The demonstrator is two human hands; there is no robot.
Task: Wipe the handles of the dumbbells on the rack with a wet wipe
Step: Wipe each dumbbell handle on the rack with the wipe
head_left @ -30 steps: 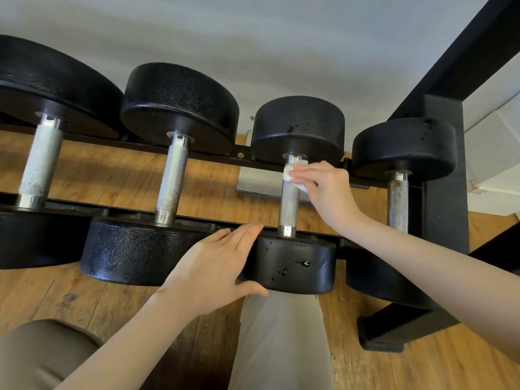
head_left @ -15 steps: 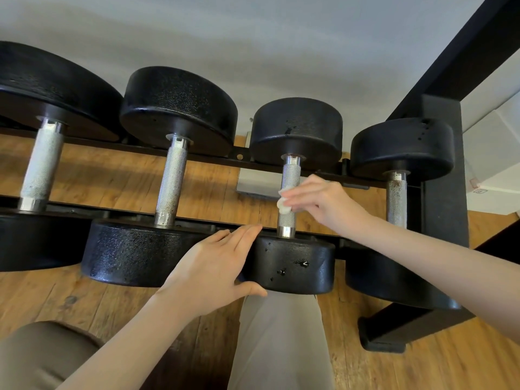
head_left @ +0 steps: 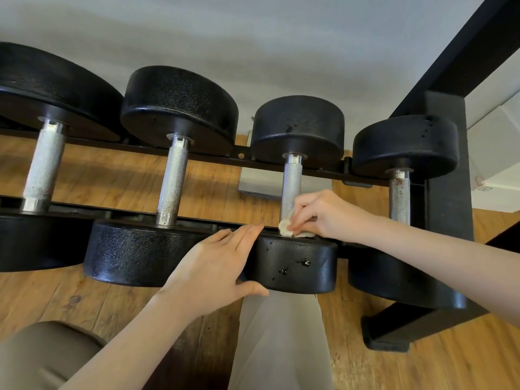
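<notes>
Several black dumbbells with knurled silver handles lie side by side on a black rack (head_left: 323, 171). My right hand (head_left: 329, 215) pinches a small white wet wipe (head_left: 285, 228) against the near end of the third dumbbell's handle (head_left: 291, 187), just above its near head (head_left: 295, 266). My left hand (head_left: 213, 266) rests flat on the left side of that near head, thumb under its lower edge. The handle of the second dumbbell (head_left: 172, 178) and the handle of the fourth dumbbell (head_left: 399, 195) stand bare on either side.
The rack's thick black upright (head_left: 447, 175) and diagonal brace (head_left: 461, 49) stand at the right, with its foot (head_left: 385, 337) on the wooden floor (head_left: 450, 361). My knees in beige trousers (head_left: 278, 347) are below the rack. A grey wall rises behind.
My right hand has slid the wipe down the third handle, from its far end near the back head to its near end. My left hand has stayed on the near head.
</notes>
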